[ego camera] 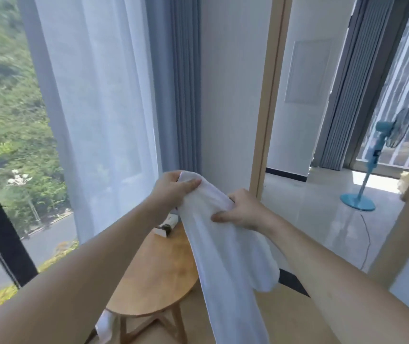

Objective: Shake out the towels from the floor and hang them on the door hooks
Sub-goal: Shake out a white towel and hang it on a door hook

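Two bare arms reach out from the bottom of the view. Behind them, a big window (12, 120) shows green trees, with a thin white curtain (94, 108) hanging beside it. Next comes the white towel (223, 256), held up in the air above a round wooden table (149, 276); its long end hangs down past the table's edge. A blue fan (372, 165) stands well apart in the next room. The left hand (173, 188) grips the towel's top end, fingers curled round it. The right hand (242, 209) pinches the towel just beside it. A small white thing (166, 225) lies on the table.
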